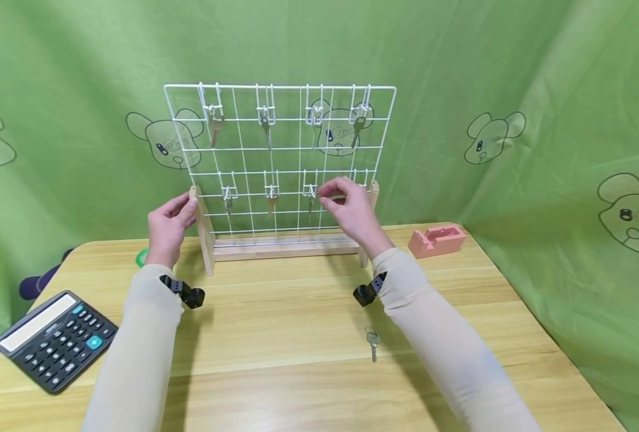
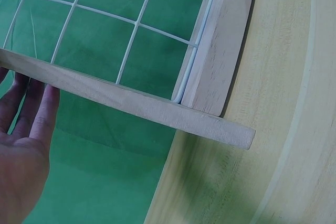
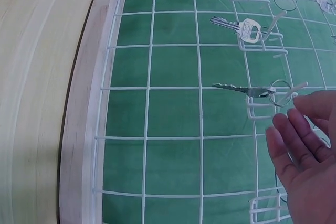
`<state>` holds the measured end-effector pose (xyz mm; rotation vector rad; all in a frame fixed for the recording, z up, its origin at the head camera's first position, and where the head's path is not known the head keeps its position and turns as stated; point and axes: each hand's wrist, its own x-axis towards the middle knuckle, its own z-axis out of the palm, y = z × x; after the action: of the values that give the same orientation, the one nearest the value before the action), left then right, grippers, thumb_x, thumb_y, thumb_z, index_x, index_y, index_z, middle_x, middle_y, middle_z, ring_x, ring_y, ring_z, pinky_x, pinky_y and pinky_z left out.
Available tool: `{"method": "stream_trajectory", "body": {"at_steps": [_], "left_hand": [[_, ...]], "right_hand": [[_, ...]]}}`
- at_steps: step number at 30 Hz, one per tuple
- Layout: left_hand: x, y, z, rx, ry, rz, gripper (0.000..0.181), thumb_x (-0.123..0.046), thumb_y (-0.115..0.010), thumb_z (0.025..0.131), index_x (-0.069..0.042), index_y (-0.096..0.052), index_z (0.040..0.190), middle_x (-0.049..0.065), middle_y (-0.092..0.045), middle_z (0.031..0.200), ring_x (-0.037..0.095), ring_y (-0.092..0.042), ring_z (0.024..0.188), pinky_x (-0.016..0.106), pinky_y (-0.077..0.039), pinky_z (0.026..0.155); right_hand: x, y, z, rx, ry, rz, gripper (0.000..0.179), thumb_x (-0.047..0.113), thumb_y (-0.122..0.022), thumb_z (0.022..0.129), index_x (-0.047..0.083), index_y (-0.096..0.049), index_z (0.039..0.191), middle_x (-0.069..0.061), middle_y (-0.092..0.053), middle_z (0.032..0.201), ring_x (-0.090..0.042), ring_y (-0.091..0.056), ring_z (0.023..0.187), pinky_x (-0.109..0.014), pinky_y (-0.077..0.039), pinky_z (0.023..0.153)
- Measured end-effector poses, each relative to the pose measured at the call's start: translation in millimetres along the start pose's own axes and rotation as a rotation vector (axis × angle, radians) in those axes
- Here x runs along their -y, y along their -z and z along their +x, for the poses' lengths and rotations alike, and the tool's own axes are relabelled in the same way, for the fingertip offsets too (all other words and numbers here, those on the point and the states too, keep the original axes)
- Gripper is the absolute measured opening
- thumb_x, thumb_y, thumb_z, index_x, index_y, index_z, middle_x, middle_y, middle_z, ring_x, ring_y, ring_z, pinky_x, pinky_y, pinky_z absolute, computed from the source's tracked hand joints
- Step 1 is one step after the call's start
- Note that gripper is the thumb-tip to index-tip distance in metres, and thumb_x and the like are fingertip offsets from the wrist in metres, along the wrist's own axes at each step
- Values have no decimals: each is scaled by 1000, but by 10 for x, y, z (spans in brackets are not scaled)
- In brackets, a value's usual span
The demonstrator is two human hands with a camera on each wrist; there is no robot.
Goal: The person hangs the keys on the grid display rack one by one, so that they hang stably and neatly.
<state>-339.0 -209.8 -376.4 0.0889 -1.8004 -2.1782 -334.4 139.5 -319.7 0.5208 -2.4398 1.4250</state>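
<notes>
A white wire grid rack [image 1: 243,149] stands upright in a wooden frame, with several keys hanging from its hooks. My left hand [image 1: 167,225] grips the upper end of the left wooden post [image 1: 204,231]; in the left wrist view its fingers [image 2: 39,111] reach behind the post. My right hand [image 1: 351,207] is at the lower row, beside a hook carrying a key [image 3: 257,92] on a ring. Its thumb and index tips lie close to the ring and hook end, slightly apart; contact is unclear. Another key [image 1: 372,343] lies on the table below my right wrist.
A black calculator [image 1: 57,341] lies at the table's left. A pink tape dispenser [image 1: 437,241] stands right of the rack. Part of a green round object [image 1: 141,257] shows behind my left wrist. A green curtain [image 1: 438,60] hangs behind the wooden table [image 1: 265,324].
</notes>
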Motion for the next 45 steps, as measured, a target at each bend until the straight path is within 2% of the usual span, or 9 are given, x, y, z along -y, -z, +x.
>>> {"method": "stream_trajectory", "body": {"at_steps": [6,18,24,30,33,37,40,45], "left_hand": [[-9,-3,4,5,1,-1,49,-21,-76,87,-5,-61,130,16,-61,130,18,-65,107,23,-55,90],[16,5,12,5,-13,71,52,-26,-75,87,-5,-59,133,17,-58,133,20,-63,110,22,-55,90],[9,7,10,3,-15,64,51,-25,-74,88,-5,-59,133,18,-58,133,20,-63,110,22,-55,90],[2,14,0,12,-8,60,52,-25,-74,88,-5,-59,133,17,-57,134,20,-62,111,22,-55,91],[9,14,7,13,-11,29,51,-23,-75,88,-5,-59,132,17,-58,133,19,-63,109,22,-55,90],[8,12,13,14,-12,18,51,-23,-76,87,-4,-59,132,17,-58,133,19,-62,109,22,-55,90],[1,11,8,13,-13,31,52,-24,-75,87,-4,-59,132,17,-58,133,20,-62,110,22,-55,90],[2,3,-3,14,-11,57,51,-24,-74,88,-4,-58,133,17,-58,133,20,-62,110,22,-55,91]], "right_hand": [[-13,45,-74,5,20,-25,17,-1,-66,92,0,-65,109,-8,-62,106,-21,-59,98,-29,-55,89],[7,128,-316,50,94,-73,15,-2,-66,90,1,-66,105,-8,-64,102,-21,-61,91,-31,-57,84],[21,231,-468,115,82,-106,14,-2,-67,90,0,-67,104,-7,-64,100,-21,-61,90,-34,-57,83],[-7,321,-610,172,27,-123,14,2,-67,91,2,-67,105,-5,-63,100,-20,-61,91,-33,-57,83],[-48,361,-686,210,-2,-137,14,4,-67,92,3,-67,106,-4,-64,99,-20,-62,89,-33,-59,77],[-126,404,-792,281,20,-177,13,4,-67,91,5,-68,104,-3,-66,97,-19,-62,89,-34,-59,77],[-177,430,-879,334,44,-210,11,6,-68,91,8,-69,102,0,-66,96,-17,-62,90,-34,-57,82],[-261,485,-1038,414,19,-224,10,8,-69,91,9,-69,101,2,-66,94,-16,-62,91,-35,-58,84]]}}
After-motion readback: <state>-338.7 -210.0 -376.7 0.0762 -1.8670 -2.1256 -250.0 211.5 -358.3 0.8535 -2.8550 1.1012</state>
